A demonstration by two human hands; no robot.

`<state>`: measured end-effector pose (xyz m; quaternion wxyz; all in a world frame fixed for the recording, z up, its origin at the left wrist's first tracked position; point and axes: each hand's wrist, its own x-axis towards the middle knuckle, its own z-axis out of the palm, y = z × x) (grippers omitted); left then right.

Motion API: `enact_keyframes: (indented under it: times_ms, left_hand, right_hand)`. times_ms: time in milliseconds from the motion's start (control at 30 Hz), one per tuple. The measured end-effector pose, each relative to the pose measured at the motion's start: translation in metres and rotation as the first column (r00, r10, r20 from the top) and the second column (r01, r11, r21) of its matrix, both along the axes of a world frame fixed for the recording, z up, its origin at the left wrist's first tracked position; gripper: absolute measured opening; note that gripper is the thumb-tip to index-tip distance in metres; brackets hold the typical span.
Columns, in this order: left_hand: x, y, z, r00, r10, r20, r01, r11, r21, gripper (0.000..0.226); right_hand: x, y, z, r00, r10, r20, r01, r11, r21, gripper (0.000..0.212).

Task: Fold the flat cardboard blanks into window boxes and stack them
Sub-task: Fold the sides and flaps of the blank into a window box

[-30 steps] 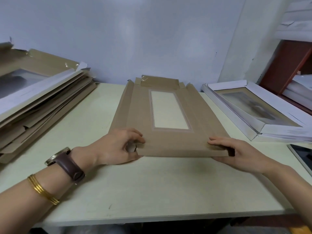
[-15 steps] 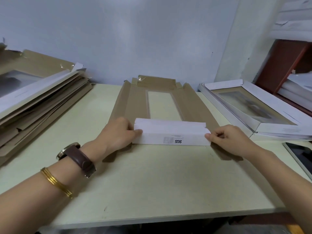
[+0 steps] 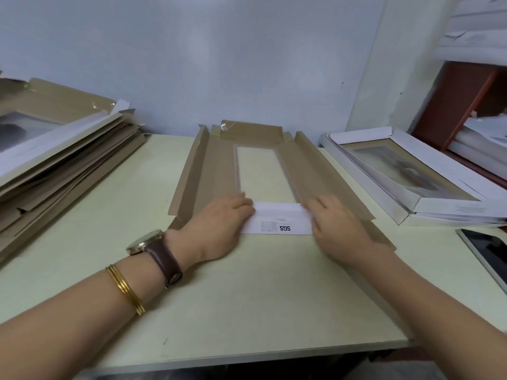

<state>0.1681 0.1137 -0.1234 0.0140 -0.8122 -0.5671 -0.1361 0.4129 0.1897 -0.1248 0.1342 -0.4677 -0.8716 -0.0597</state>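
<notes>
A brown cardboard blank [image 3: 216, 171] with a clear rectangular window [image 3: 260, 171] lies flat in the middle of the table. Its long side flaps and far end flap stand slightly raised. The near end flap [image 3: 277, 222], white with small print on it, is folded over onto the blank. My left hand [image 3: 219, 226] presses on the flap's left end and my right hand [image 3: 334, 223] presses on its right end, fingers laid fairly flat. A pile of flat blanks [image 3: 63, 157] lies at the left. Folded white window boxes [image 3: 428, 193] are stacked at the right.
A dark tablet or phone [image 3: 488, 253] lies at the table's right edge. A red-brown shelf [image 3: 455, 105] with white sheets stands at the far right. The pale wall runs right behind the table. The table's front edge [image 3: 247, 355] is close to me.
The near end flap was lifted from flat, folded over with its white side up, and now both hands have slid inward and press it down onto the blank.
</notes>
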Motion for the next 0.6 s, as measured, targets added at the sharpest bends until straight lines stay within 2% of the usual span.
enact_keyframes:
  times_ms: [100,167,267,600]
  left_hand:
    - [0.016,0.004,-0.010,0.992,-0.009,-0.122,0.001,0.998,-0.067,0.051]
    - [0.023,0.004,-0.012,0.996,0.021,-0.092,-0.035,0.987,-0.156,0.057]
    - [0.028,0.005,-0.012,0.997,0.053,-0.050,-0.065,0.957,-0.281,0.061]
    - [0.024,0.004,-0.005,0.984,0.103,-0.147,-0.152,0.913,-0.378,0.067]
  right_hand:
    - [-0.034,-0.011,-0.005,0.994,0.110,-0.009,-0.110,0.984,-0.138,0.046]
    - [-0.054,-0.018,-0.009,0.990,0.140,-0.002,-0.136,0.955,-0.264,0.061]
    - [-0.068,-0.023,-0.011,0.995,0.096,-0.018,-0.094,0.892,-0.442,0.074]
    - [-0.058,-0.014,-0.014,0.987,0.125,0.103,-0.063,0.882,-0.467,0.087]
